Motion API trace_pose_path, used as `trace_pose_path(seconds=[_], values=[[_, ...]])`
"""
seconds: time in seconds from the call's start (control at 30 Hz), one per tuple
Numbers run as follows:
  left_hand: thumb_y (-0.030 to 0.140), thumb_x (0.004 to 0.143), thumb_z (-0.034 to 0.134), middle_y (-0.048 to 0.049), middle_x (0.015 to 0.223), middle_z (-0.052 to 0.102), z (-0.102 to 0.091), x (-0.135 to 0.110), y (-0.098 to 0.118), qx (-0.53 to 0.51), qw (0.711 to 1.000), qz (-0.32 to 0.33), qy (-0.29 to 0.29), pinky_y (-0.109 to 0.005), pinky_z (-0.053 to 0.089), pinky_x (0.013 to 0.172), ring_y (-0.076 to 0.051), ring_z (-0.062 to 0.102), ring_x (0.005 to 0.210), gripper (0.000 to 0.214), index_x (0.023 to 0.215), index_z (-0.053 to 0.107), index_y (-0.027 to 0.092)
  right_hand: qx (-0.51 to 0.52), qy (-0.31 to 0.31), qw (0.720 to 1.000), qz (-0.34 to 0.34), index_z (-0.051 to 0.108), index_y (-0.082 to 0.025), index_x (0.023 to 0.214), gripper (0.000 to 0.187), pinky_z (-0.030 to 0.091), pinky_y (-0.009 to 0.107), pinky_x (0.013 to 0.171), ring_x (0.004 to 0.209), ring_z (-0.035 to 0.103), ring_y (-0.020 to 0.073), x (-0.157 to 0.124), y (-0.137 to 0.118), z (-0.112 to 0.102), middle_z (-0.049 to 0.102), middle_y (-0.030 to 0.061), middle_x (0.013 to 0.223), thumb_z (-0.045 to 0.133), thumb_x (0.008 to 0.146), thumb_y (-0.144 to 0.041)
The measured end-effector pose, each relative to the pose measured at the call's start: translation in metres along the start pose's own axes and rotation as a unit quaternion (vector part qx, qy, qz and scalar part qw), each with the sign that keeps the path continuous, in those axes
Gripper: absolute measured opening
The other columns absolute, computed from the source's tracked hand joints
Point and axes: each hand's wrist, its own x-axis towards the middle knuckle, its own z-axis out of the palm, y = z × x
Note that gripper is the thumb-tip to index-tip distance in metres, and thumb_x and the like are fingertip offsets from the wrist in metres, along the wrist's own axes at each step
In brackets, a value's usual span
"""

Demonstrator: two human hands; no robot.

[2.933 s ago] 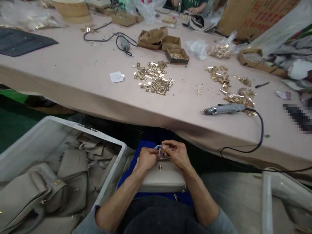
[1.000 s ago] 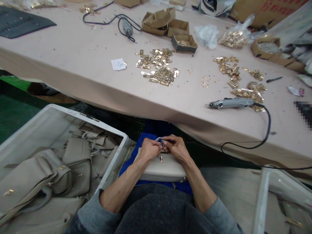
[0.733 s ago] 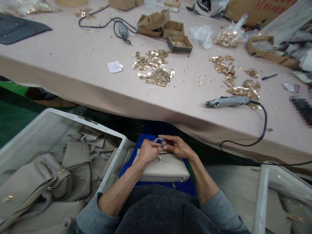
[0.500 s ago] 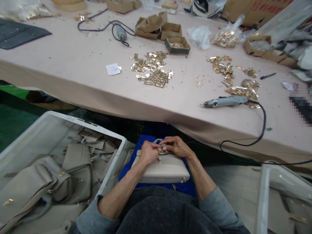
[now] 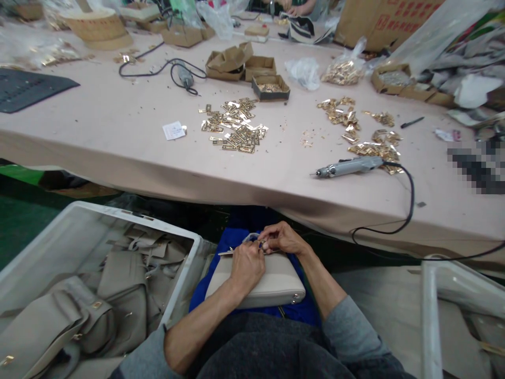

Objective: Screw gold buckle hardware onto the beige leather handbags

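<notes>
1. Head view: a beige handbag (image 5: 272, 279) lies on the person's lap over a blue cloth (image 5: 229, 239), below the near edge of the counter (image 5: 130, 131).
2. Right hand (image 5: 283, 239): thumb and index fingers are closed together in a pinch on a small metal fitting (image 5: 262, 243) at the bag's flap, near the handle (image 5: 251, 237).
3. Left hand (image 5: 248, 265): rests over the flap, back of the hand upward, fingers curled and touching the right fingertips or nearly so. Fingertips are hidden; their grip cannot be told.
4. Counter, near edge: a grey electric screwdriver (image 5: 353, 167) lies on its side, bit pointing left, cord running off to the right.
5. Counter, middle: gold-coloured metal plates (image 5: 236, 129) lie in a loose pile; a white paper label (image 5: 174, 130) lies to their left, and an open carton (image 5: 270, 89) of small parts stands behind.
6. Left side: a plastic bin (image 5: 118, 213) contains further beige bags (image 5: 122, 276).
7. Right side: a second bin (image 5: 430, 310) stands below the counter.
</notes>
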Motion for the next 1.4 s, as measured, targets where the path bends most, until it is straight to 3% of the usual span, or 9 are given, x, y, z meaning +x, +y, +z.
trace_pose_path(seconds=[0.23, 0.53, 0.83, 1.03, 1.13, 1.23, 1.3, 1.4], values=[[0.014, 0.093, 0.049, -0.0152, 0.097, 0.076, 0.002, -0.002, 0.003, 0.045, 0.998, 0.034, 0.02, -0.038, 0.054, 0.083, -0.029, 0.071, 0.09, 0.027, 0.107, 0.072, 0.01, -0.005, -0.029, 0.999, 0.023, 0.08, -0.012, 0.094, 0.046, 0.057, 0.028, 0.063, 0.062, 0.07, 0.0186, 0.005, -0.002, -0.008, 0.075, 0.0075, 0.074, 0.093, 0.059, -0.039], [0.008, 0.09, 0.047, -0.016, 0.094, 0.074, -0.001, 0.002, 0.006, 0.066, 0.997, 0.046, 0.017, -0.039, 0.053, 0.086, -0.03, 0.07, 0.09, 0.028, 0.104, 0.072, 0.007, 0.006, -0.01, 1.0, 0.008, 0.08, -0.011, 0.092, 0.044, 0.057, 0.028, 0.062, 0.061, 0.069, 0.0182, 0.004, 0.001, -0.007, 0.074, 0.0069, 0.07, 0.092, 0.061, -0.039], [0.006, 0.087, 0.049, -0.018, 0.093, 0.074, 0.005, 0.003, 0.005, 0.041, 0.999, 0.022, 0.023, -0.04, 0.051, 0.086, -0.032, 0.069, 0.093, 0.029, 0.103, 0.074, 0.006, -0.072, 0.056, 0.996, -0.011, 0.079, -0.013, 0.091, 0.033, 0.053, 0.025, 0.056, 0.058, 0.064, 0.015, -0.008, -0.015, 0.014, 0.068, 0.0037, 0.066, 0.08, 0.078, -0.044], [0.024, 0.094, 0.057, -0.0095, 0.09, 0.074, -0.02, 0.01, -0.01, -0.065, 0.997, 0.035, -0.012, -0.037, 0.043, 0.083, -0.028, 0.063, 0.095, 0.023, 0.099, 0.079, 0.02, -0.114, 0.058, 0.989, -0.069, 0.08, -0.015, 0.087, 0.024, 0.05, 0.024, 0.053, 0.057, 0.062, 0.0142, -0.014, -0.023, 0.015, 0.067, 0.0041, 0.072, 0.077, 0.081, -0.038], [0.029, 0.094, 0.056, -0.0052, 0.077, 0.072, -0.034, 0.021, -0.025, -0.174, 0.977, 0.067, -0.1, -0.033, 0.04, 0.078, -0.023, 0.061, 0.086, 0.028, 0.086, 0.081, 0.021, -0.153, 0.051, 0.98, -0.117, 0.081, -0.016, 0.085, 0.016, 0.047, 0.022, 0.052, 0.057, 0.061, 0.0127, -0.018, -0.029, 0.015, 0.066, 0.0036, 0.075, 0.077, 0.082, -0.032], [0.031, 0.088, 0.061, -0.0045, 0.076, 0.073, -0.035, 0.029, -0.033, -0.348, 0.916, 0.056, -0.193, -0.03, 0.042, 0.073, -0.021, 0.063, 0.078, 0.027, 0.081, 0.081, 0.015, -0.139, 0.036, 0.981, -0.132, 0.081, -0.017, 0.086, 0.013, 0.047, 0.022, 0.052, 0.057, 0.061, 0.0121, -0.021, -0.035, 0.016, 0.066, 0.0032, 0.078, 0.077, 0.082, -0.029], [0.032, 0.083, 0.065, -0.0066, 0.082, 0.077, -0.029, 0.028, -0.032, -0.432, 0.879, 0.018, -0.202, -0.029, 0.044, 0.075, -0.023, 0.066, 0.083, 0.025, 0.081, 0.082, 0.013, -0.094, 0.024, 0.988, -0.122, 0.081, -0.017, 0.089, 0.015, 0.048, 0.023, 0.052, 0.057, 0.062, 0.0124, -0.022, -0.036, 0.016, 0.067, 0.0037, 0.081, 0.078, 0.082, -0.03], [0.036, 0.078, 0.067, -0.0089, 0.076, 0.077, -0.017, 0.02, -0.025, -0.457, 0.874, -0.072, -0.149, -0.03, 0.044, 0.071, -0.024, 0.067, 0.078, 0.028, 0.074, 0.082, 0.012, -0.044, 0.016, 0.994, -0.098, 0.081, -0.016, 0.093, 0.021, 0.05, 0.024, 0.053, 0.058, 0.063, 0.0134, -0.019, -0.031, 0.015, 0.069, 0.0045, 0.083, 0.08, 0.08, -0.033]])
